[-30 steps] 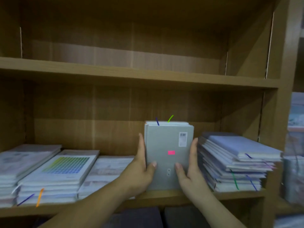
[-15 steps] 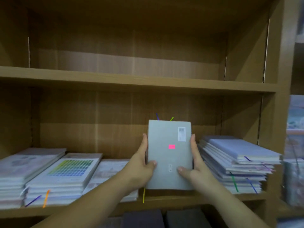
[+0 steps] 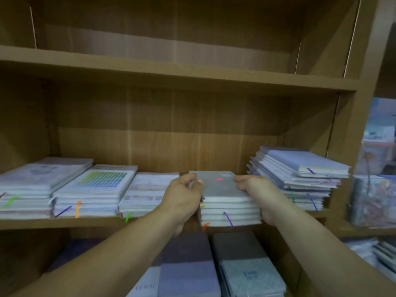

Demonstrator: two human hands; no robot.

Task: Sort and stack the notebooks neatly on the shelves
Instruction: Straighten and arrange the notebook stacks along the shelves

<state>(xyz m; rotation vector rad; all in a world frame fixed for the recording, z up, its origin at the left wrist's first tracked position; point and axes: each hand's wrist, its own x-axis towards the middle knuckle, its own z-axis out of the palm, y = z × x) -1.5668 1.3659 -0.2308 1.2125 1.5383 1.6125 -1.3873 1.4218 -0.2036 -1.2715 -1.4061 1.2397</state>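
Observation:
A stack of grey notebooks (image 3: 225,189) with a small pink sticker on top lies flat on the middle shelf (image 3: 64,222), between two other piles. My left hand (image 3: 182,198) grips its left side, fingers curled over the top edge. My right hand (image 3: 257,194) grips its right side, thumb on the top cover. Coloured ribbon markers hang from the stack's front edge.
A pale blue notebook pile (image 3: 300,174) sits tight on the right, and a white pile (image 3: 147,191) on the left, with a colour-grid-cover pile (image 3: 96,187) and another (image 3: 32,185) further left. The upper shelf (image 3: 171,69) holds nothing visible. Dark notebooks (image 3: 242,264) lie below.
The grey stack was held upright with its cover facing me; it has been tipped flat and lowered onto the middle shelf, both hands still gripping its sides.

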